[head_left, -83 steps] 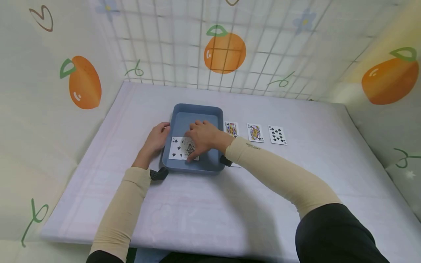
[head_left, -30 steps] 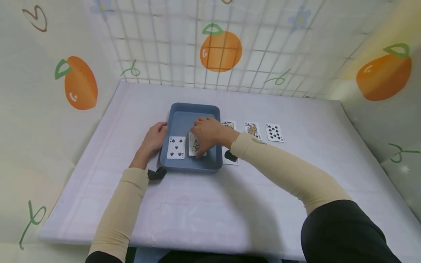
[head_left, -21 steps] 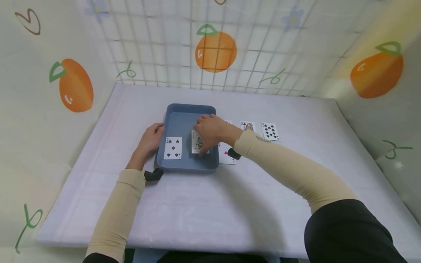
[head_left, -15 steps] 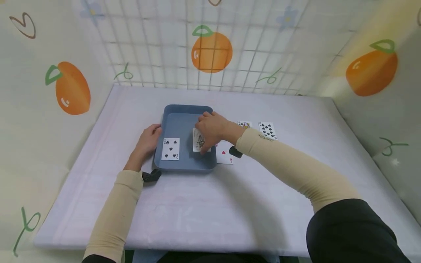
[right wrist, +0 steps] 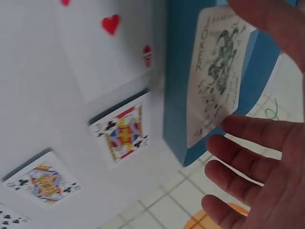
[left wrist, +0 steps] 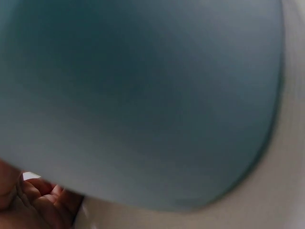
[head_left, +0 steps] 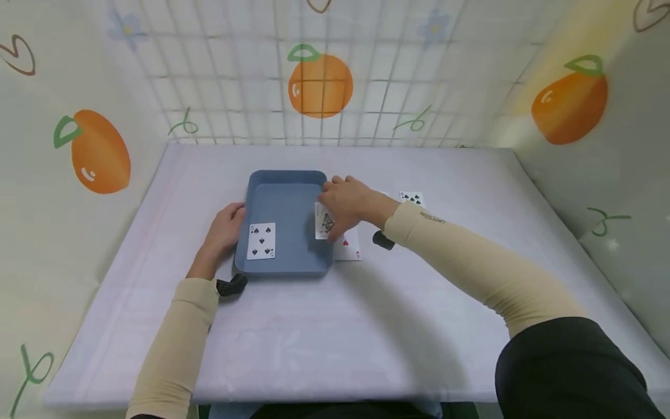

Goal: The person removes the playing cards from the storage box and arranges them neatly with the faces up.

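Two hands are working at the blue tray (head_left: 285, 201) on my feed: the right hand (head_left: 345, 203) holds a joker (head_left: 321, 224) by its opposite edges, in a narrow pinch of thumb and index finger, with the other fingers spread off the card. The left hand (head_left: 222, 230) sits at the tray's left side with its fingers loosely bent; I cannot tell whether it grips the wall or only leans there. I read the step in hand as carrying the joker at the tray's right rim. For the next move I would want that pinch kept firm, the card clear of the rim, and the tray steady until the joker has somewhere flat to lie. My head view alone shows the five of spades (head_left: 261, 241) lying face up in the tray, but there the right hand and forearm cover much of the row beyond. My right wrist view fills that in: two clubs face cards (right wrist: 126, 131) (right wrist: 46, 183) and a spade card (right wrist: 9, 217) on the table (right wrist: 38, 86), near a heart card (right wrist: 102, 52) beside the tray. From the left wrist I get mostly blurred tray wall.
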`<action>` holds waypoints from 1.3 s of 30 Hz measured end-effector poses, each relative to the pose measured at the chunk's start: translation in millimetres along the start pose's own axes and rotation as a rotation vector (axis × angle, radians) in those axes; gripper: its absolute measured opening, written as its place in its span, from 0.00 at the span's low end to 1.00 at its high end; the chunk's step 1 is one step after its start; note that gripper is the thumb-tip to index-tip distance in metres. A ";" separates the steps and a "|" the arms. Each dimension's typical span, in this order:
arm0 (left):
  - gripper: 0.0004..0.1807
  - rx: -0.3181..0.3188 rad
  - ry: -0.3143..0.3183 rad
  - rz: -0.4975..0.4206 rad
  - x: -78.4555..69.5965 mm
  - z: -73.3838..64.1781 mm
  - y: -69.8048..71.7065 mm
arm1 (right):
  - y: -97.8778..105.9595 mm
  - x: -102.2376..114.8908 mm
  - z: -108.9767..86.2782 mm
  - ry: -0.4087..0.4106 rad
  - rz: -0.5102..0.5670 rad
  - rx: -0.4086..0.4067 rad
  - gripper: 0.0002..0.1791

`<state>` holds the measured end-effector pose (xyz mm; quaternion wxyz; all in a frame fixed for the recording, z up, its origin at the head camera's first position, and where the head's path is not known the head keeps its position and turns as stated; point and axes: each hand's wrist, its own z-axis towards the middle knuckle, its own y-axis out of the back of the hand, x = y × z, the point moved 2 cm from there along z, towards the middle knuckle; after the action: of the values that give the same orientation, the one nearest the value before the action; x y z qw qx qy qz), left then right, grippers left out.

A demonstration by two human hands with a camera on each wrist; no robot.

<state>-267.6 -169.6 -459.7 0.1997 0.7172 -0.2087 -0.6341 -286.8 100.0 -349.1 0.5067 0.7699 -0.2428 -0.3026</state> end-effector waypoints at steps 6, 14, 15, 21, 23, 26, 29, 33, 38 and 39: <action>0.28 -0.009 0.013 -0.020 -1.0 -4.8 -2.7 | -6.7 -9.1 -15.2 -0.031 0.018 0.025 0.49; 0.29 -0.003 0.012 -0.020 -4.0 -9.2 -1.8 | -16.0 -21.7 -26.0 -0.062 0.035 0.029 0.52; 0.29 -0.001 0.016 -0.019 -4.1 -9.6 -1.6 | -17.2 -23.1 -26.9 -0.065 0.040 0.028 0.52; 0.30 0.009 0.038 -0.016 -5.5 -11.2 -1.8 | -24.9 -29.9 -33.3 -0.091 0.080 0.029 0.52; 0.30 0.013 0.046 -0.016 -5.8 -11.7 -2.2 | -27.5 -31.7 -35.5 -0.100 0.084 0.034 0.52; 0.30 0.016 0.053 -0.011 -6.2 -13.2 -2.9 | -31.3 -33.8 -39.3 -0.111 0.092 0.042 0.51; 0.31 0.014 0.054 -0.006 -6.2 -14.2 -3.2 | -34.7 -36.3 -43.5 -0.121 0.097 0.051 0.50; 0.31 0.012 0.059 -0.007 -5.8 -14.3 -3.4 | -40.1 -40.9 -49.1 -0.136 0.103 0.062 0.50; 0.31 0.012 0.059 -0.016 -6.2 -14.2 -3.9 | -49.7 -48.0 -55.4 -0.150 0.118 0.063 0.50; 0.31 0.013 0.055 -0.016 -6.4 -14.1 -3.9 | -51.8 -49.4 -56.5 -0.151 0.122 0.062 0.49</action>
<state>-254.0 -162.4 -455.0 0.1957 0.7374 -0.2016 -0.6143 -277.6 188.5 -369.1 0.4802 0.7442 -0.3358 -0.3207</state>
